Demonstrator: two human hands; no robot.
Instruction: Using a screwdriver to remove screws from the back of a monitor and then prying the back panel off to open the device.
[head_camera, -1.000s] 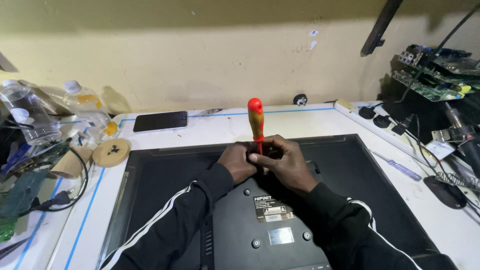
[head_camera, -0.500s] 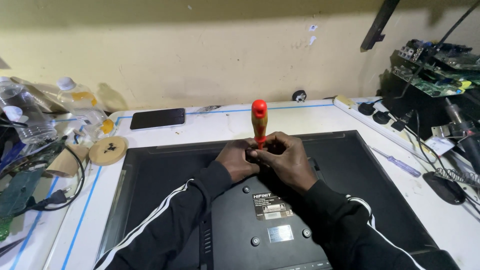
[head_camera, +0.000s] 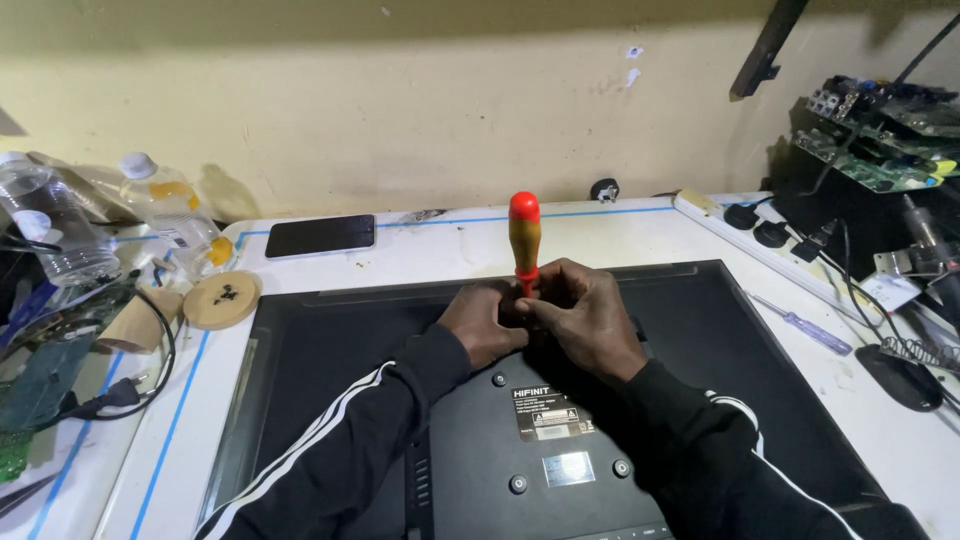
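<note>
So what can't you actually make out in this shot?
- Head view: the screwdriver tip and whatever it meets are hidden by the left hand and right hand.
- Which fingers grip its shaft: hands overlap, cannot tell.
- The near edge of the black panel is cut off by the bottom edge and covered by the sleeves.
- The boards at right are dark and cut off by the frame.

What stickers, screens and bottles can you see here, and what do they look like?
Black label: on the monitor's back, below the hands, rectangular, white marks.
Silver sticker: just below it, small, rectangular.
Phone: flat on the table behind the monitor, dark screen.
Two plastic bottles: far left, clear, white caps.
</note>
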